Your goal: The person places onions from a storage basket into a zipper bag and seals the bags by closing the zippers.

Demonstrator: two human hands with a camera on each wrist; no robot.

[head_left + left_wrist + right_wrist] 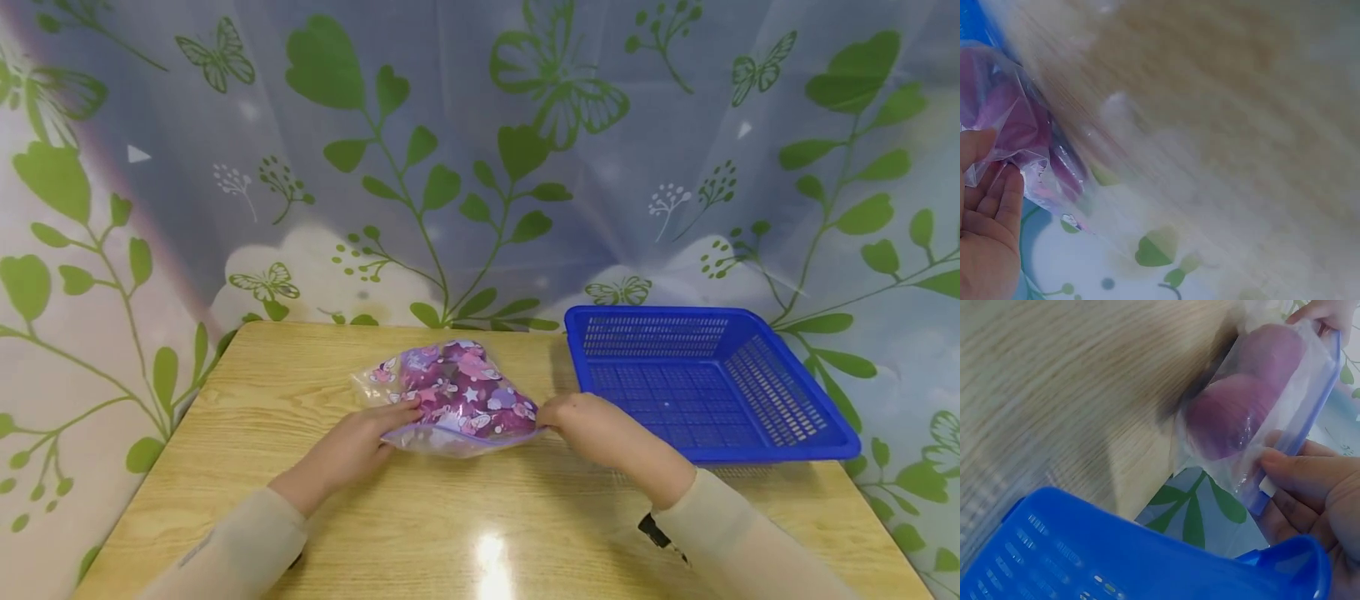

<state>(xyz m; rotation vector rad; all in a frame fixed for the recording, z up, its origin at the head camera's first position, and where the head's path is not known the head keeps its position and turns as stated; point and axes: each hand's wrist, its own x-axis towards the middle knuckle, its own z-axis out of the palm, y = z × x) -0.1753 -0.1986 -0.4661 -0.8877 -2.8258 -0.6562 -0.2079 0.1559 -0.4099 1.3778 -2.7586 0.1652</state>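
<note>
A clear slider zip bag (468,396) printed with pink and purple cartoon figures and stars lies on the table, its purple zip edge toward me. Inside it, rounded purplish-red items (1229,415) show through the plastic; their kind is unclear. My left hand (352,450) holds the bag near the left end of its mouth, plastic between thumb and fingers. At the other end, my right hand (600,429) pinches the corner of the zip strip (1316,422) between thumb and fingers, right by the small white slider (1267,486).
A blue plastic basket (810,392) with slotted sides stands to the right of the bag, close beyond my right hand. The wood-grain table (405,533) reaches back to a curtain (450,100) with green leaves and butterflies.
</note>
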